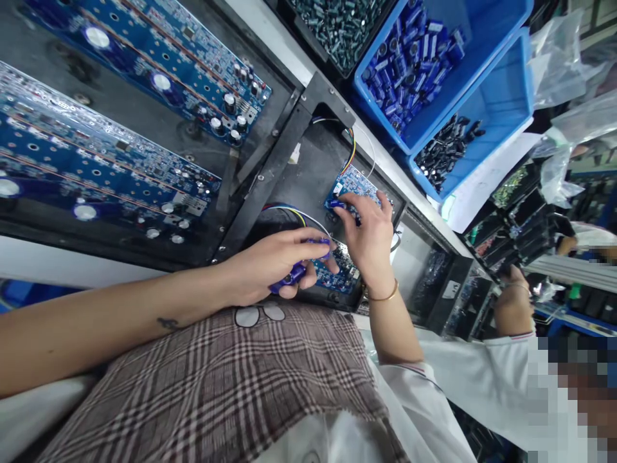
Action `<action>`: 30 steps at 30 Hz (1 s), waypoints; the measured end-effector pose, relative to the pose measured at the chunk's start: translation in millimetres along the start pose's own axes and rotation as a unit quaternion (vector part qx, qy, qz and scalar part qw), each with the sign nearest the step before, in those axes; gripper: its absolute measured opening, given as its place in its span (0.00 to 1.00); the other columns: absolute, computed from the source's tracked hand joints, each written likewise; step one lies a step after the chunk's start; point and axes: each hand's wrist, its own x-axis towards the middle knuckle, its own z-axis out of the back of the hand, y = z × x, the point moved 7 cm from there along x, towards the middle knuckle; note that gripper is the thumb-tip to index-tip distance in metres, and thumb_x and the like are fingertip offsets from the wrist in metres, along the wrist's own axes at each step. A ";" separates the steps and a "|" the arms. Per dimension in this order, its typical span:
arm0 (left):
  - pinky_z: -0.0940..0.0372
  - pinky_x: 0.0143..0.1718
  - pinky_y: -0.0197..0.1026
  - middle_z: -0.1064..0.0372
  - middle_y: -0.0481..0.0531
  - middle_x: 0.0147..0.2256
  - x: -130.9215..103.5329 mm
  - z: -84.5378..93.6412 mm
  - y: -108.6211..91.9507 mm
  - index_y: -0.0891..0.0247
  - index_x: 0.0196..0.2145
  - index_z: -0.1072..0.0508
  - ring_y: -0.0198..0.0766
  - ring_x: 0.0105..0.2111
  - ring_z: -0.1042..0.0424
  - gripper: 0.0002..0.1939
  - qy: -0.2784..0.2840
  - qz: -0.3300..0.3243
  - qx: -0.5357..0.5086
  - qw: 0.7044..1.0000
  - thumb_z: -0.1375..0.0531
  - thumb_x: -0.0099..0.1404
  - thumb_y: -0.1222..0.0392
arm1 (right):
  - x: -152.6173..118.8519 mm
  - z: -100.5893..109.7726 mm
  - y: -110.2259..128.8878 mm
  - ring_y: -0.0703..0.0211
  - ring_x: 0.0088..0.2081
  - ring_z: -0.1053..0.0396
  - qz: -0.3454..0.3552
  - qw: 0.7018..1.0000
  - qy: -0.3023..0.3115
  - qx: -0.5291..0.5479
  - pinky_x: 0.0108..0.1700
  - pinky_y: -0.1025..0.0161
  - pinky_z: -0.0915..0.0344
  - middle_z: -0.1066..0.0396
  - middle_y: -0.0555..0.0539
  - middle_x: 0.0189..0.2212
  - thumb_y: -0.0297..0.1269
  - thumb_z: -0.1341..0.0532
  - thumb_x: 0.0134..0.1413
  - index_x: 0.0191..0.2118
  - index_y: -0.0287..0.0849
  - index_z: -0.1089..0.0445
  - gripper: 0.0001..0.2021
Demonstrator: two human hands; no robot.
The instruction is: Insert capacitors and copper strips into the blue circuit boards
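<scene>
Several blue capacitors (289,278) are gathered in my left hand (284,260), its fingers curled round them. Below that hand lies a small blue circuit board (332,276), partly covered by the fingers. My right hand (366,225) pinches one blue capacitor (336,203) between thumb and fingertips, at the left edge of another small blue circuit board (355,181). That board sits in the black frame, with coloured wires (353,151) running from its upper end. My right palm and fingers hide its lower part.
Long populated circuit boards (144,109) lie at the left. Beyond the frame's rail stand a blue bin (409,145) of blue capacitors, another with black parts (448,151), and a dark tray of small parts (337,29). Another person's hand (513,299) is at the right.
</scene>
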 end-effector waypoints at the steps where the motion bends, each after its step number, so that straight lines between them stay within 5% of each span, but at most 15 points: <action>1: 0.54 0.10 0.25 0.27 0.54 0.35 -0.3 0.3 -0.1 0.62 0.40 0.32 0.27 0.17 0.40 0.06 0.000 -0.003 0.004 1.000 0.41 0.67 0.59 | -0.1 0.5 1.0 0.59 0.43 0.26 0.004 1.000 0.000 -0.006 0.65 0.47 0.47 0.23 0.50 0.40 0.37 0.45 0.67 0.44 0.46 0.30 0.07; 7: 0.51 0.11 0.25 0.31 0.51 0.30 1.3 5.5 -0.9 0.63 0.34 0.32 0.26 0.18 0.40 0.13 -0.019 -0.041 0.034 0.998 0.41 0.68 0.50 | 2.3 -7.7 7.8 0.59 0.47 0.27 0.078 0.995 -0.005 -0.054 0.67 0.45 0.52 0.22 0.49 0.40 0.36 0.47 0.68 0.44 0.45 0.29 0.09; 11: 0.52 0.12 0.24 0.41 0.46 0.25 1.4 9.6 -5.2 0.65 0.34 0.30 0.25 0.19 0.42 0.10 -0.052 -0.074 0.010 0.996 0.39 0.67 0.55 | -3.5 7.4 12.3 0.58 0.51 0.29 0.080 0.996 -0.024 -0.037 0.67 0.44 0.51 0.24 0.48 0.44 0.37 0.46 0.68 0.48 0.46 0.28 0.11; 16: 0.55 0.11 0.25 0.41 0.47 0.26 0.4 -6.0 4.9 0.68 0.33 0.32 0.24 0.18 0.43 0.10 -0.057 -0.035 -0.071 0.995 0.43 0.71 0.60 | -50.4 52.0 43.8 0.59 0.54 0.31 0.097 0.993 -0.021 0.060 0.63 0.52 0.41 0.28 0.47 0.52 0.32 0.45 0.67 0.58 0.49 0.34 0.16; 20: 0.56 0.12 0.25 0.41 0.46 0.25 -0.5 -22.8 39.3 0.67 0.35 0.32 0.25 0.18 0.42 0.11 -0.041 0.013 -0.041 0.998 0.42 0.70 0.55 | -101.2 63.9 55.4 0.58 0.50 0.30 0.079 0.993 -0.029 0.078 0.58 0.54 0.36 0.26 0.46 0.48 0.30 0.43 0.65 0.54 0.48 0.31 0.15; 25: 0.52 0.13 0.26 0.34 0.50 0.34 -5.8 -20.4 87.8 0.62 0.41 0.31 0.27 0.21 0.39 0.09 -0.022 0.086 0.122 0.989 0.39 0.65 0.56 | -146.9 44.1 19.6 0.58 0.47 0.28 -0.071 0.996 -0.046 0.030 0.59 0.50 0.39 0.24 0.47 0.43 0.32 0.43 0.65 0.47 0.45 0.29 0.08; 30: 0.51 0.12 0.27 0.34 0.52 0.36 -6.9 -15.6 105.4 0.64 0.44 0.29 0.28 0.22 0.39 0.11 0.009 0.125 0.190 0.974 0.45 0.67 0.58 | -160.2 11.2 10.1 0.60 0.50 0.28 -0.083 0.996 0.023 0.032 0.68 0.45 0.51 0.24 0.48 0.45 0.33 0.46 0.67 0.48 0.46 0.30 0.09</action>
